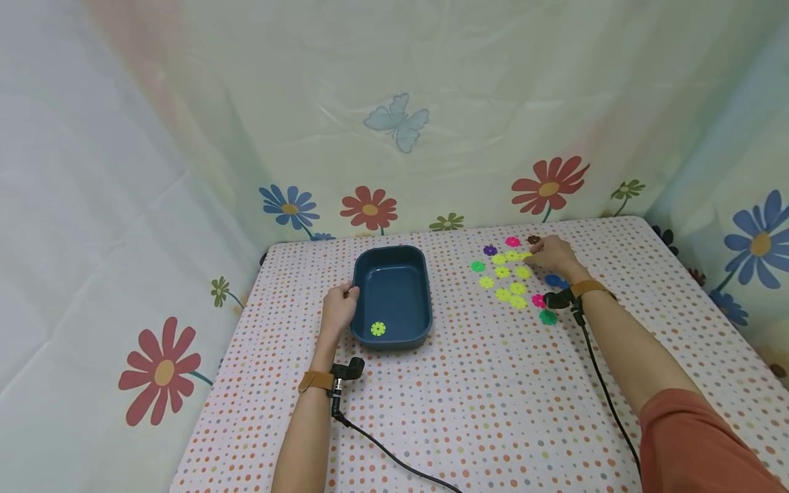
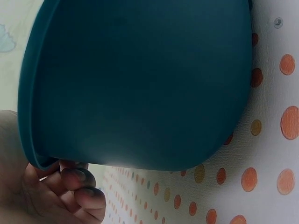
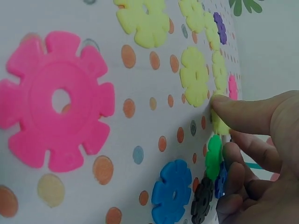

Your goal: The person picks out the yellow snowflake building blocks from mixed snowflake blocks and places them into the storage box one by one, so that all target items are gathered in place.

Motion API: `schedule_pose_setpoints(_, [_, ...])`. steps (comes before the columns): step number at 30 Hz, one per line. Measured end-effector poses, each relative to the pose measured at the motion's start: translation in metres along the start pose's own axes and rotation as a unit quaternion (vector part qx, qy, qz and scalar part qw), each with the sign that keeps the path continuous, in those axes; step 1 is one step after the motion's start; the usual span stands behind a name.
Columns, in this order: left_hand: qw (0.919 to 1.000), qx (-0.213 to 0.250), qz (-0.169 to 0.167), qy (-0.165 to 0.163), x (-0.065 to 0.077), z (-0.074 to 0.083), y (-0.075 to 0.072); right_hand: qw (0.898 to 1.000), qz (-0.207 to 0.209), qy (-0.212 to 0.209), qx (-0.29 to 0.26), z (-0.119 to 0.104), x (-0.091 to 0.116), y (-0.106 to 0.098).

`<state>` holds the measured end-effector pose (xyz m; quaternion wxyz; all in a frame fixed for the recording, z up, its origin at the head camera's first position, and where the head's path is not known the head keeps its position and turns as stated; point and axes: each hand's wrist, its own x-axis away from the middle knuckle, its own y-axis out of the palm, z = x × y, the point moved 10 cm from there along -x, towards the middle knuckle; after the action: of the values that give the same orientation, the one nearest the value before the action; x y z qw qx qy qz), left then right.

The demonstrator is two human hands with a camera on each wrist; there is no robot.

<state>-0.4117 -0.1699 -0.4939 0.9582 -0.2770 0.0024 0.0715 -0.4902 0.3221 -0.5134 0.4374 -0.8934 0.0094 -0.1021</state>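
Observation:
A dark blue rectangular plastic basin (image 1: pixel 425 291) stands on the table, with one yellow notched disc (image 1: pixel 378 329) lying inside it. My left hand (image 1: pixel 338 306) grips the basin's left rim; in the left wrist view its fingers (image 2: pixel 88 198) curl beneath the lip. At the right, my right hand (image 1: pixel 555 256) pinches a yellow snowflake disc (image 3: pixel 220 122) between thumb and forefinger, at the edge of a loose group of discs. Several yellow discs (image 1: pixel 502 272) lie to its left. Near it are a pink disc (image 3: pixel 58 100) and a blue disc (image 3: pixel 172 191).
A white, dotted cloth covers the table (image 1: pixel 468 404). Green discs (image 1: pixel 548 317), a purple disc (image 1: pixel 490 250) and a brown disc (image 1: pixel 533 239) lie around the yellow ones. Black cables (image 1: pixel 394 457) run from both wrist cameras. A flowered curtain (image 1: pixel 468 137) hangs behind.

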Motion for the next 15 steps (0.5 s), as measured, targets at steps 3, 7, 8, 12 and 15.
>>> schedule_pose_setpoints(3, [1.0,-0.001,0.0,-0.004,0.001,-0.001,0.0,1.0,0.001,-0.005,-0.005,0.0,0.002,0.001])
schedule_pose_setpoints(7, [1.0,-0.001,-0.002,-0.008,0.001,-0.001,0.001,1.0,0.015,-0.012,-0.002,-0.001,0.003,-0.001])
schedule_pose_setpoints(8, [1.0,0.0,-0.002,-0.008,0.001,-0.001,0.001,1.0,0.019,-0.012,-0.002,-0.001,0.003,-0.001])
schedule_pose_setpoints(12, [1.0,0.001,-0.002,-0.007,0.0,-0.001,0.0,0.999,0.04,-0.026,0.001,-0.006,0.006,-0.006])
schedule_pose_setpoints(15, [1.0,-0.002,-0.003,-0.005,-0.001,-0.001,0.0,0.998,0.055,-0.039,-0.003,-0.01,0.009,-0.009])
